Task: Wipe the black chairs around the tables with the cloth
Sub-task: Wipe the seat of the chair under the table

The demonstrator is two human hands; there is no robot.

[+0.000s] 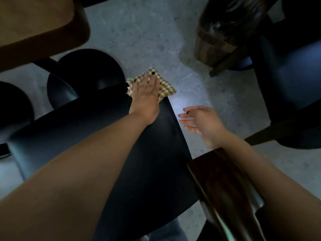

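The cloth (163, 87) has little checks in tan and cream. The chair (152, 153) under it has a black seat, smooth and a bit shiny. The armrest (224, 193) on the chair is dark brown wood with a shine. The floor (144, 32) is pale grey with small specks. The table (38, 20) is light brown on top with a darker brown edge. The round table base (86, 75) is black. The other chair (295, 75) looks dark blue. The nails on the left hand (147, 94) are painted black.
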